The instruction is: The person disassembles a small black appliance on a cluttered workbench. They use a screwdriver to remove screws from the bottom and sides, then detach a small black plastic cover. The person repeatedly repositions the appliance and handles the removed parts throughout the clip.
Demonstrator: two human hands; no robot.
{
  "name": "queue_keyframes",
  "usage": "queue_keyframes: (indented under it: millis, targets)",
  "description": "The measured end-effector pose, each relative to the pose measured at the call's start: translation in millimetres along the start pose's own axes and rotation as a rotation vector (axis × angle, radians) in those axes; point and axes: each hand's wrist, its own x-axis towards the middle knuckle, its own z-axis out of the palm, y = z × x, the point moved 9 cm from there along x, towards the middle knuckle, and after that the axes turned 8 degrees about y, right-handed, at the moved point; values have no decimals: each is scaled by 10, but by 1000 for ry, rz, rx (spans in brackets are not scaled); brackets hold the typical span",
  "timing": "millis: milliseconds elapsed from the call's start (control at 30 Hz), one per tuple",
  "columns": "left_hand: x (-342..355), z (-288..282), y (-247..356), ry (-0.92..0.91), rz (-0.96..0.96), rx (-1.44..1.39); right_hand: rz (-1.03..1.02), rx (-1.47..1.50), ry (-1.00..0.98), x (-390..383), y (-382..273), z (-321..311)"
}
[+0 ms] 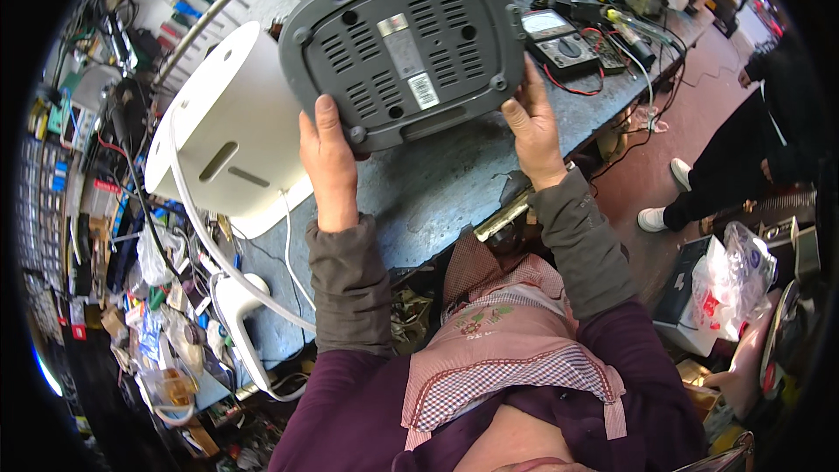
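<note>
Both hands hold up a dark grey appliance, seen from its vented underside. It has rows of slots, small round feet, a pale label strip and a barcode sticker. My left hand grips its near left corner, with the thumb on the underside. My right hand holds the right side, thumb at the rim and the other fingers partly hidden behind. The appliance is tilted above the bench, so its top is out of sight.
A white appliance housing stands left on the blue workbench, near a white hose and white handheld piece. An analog multimeter lies beyond my right hand. Clutter fills the left; a person stands right, near plastic bags.
</note>
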Motion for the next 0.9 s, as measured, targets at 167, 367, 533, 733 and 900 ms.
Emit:
queue_keyframes:
  millis: [167,367,533,733,900]
  targets:
    - [70,-62,33,62,226,46,18,-25,-23,-3,-17,14]
    - [37,-47,90,43,197,74,91,13,-21,-30,-36,12]
    - [103,-82,-73,37,163,64,85,-2,-16,-31,-71,-14]
    - [57,-54,101,14,200,36,29,39,40,-1,-89,-23]
    - [54,-159,-24,92,247,524,16,-92,299,-43,111,-333]
